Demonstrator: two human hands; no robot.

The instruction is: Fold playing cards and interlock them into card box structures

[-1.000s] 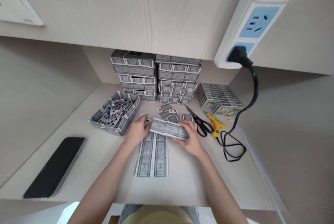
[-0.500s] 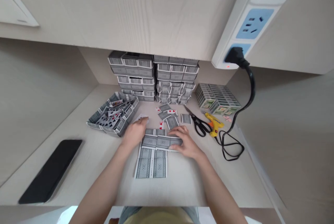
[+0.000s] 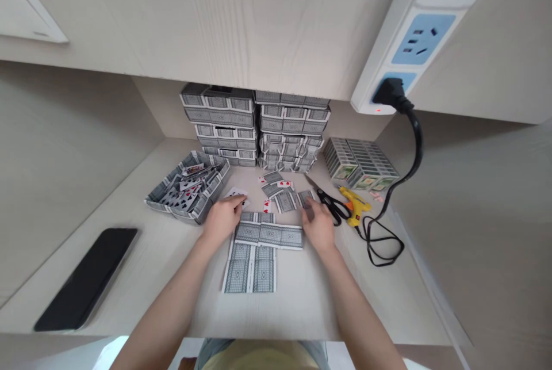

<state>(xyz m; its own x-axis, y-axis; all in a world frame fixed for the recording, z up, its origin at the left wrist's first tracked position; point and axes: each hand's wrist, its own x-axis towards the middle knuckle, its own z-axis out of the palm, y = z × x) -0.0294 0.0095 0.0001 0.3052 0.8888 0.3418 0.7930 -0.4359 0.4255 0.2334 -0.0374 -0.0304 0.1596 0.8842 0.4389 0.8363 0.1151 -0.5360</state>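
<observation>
My left hand (image 3: 223, 219) is closed with its fingertips on a face-up playing card (image 3: 235, 192), just right of the card box. The fingers of my right hand (image 3: 319, 224) are bent over the near edge of a folded playing card (image 3: 304, 197); the exact grip is partly hidden. Between my hands lies a joined strip of patterned card pieces (image 3: 270, 234). It rests across a flat panel of grey-backed cards (image 3: 250, 275). Several more folded cards (image 3: 284, 202) are scattered behind the strip, some showing red hearts.
An open box made of cards (image 3: 198, 212) holds loose playing cards at left. A black phone (image 3: 86, 281) lies near the front left. Stacked card boxes (image 3: 228, 117) stand behind. To the right are scissors (image 3: 334, 206), a yellow glue gun (image 3: 357, 203), its cord and packed decks (image 3: 360, 163).
My right hand has left the strip and moved right and back onto the folded card, which has turned and shifted slightly left. My left hand stays near the same spot.
</observation>
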